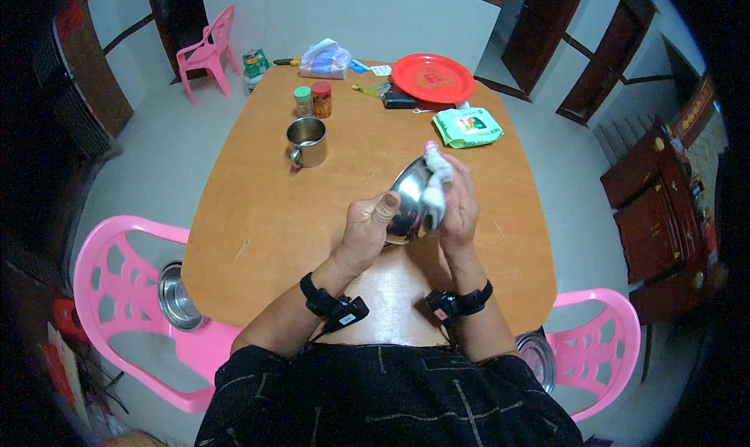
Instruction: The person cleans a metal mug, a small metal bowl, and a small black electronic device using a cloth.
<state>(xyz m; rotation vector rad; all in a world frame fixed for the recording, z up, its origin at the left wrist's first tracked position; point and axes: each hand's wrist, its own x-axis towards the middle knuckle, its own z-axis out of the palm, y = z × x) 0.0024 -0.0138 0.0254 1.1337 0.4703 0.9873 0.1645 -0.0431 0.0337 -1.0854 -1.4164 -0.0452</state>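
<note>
My left hand (369, 224) grips the near left rim of a shiny stainless steel bowl (408, 195), thumb over its edge. The bowl is tilted on its side above the wooden table (263, 213). My right hand (461, 204) presses a white and pink cloth (435, 192) against the bowl's right side; the cloth is bunched and slightly blurred, and my right fingers are partly hidden behind it. To the left, a metal mug (307, 145) stands on the table with its handle towards me.
Farther back are a red-lidded jar (321, 100), a green-lidded jar (303, 102), a red round tray (433, 78), a green wipes pack (467, 127) and a tissue pack (325, 61). Pink chairs (99, 277) flank the near table edge, with metal basins (176, 300) on them.
</note>
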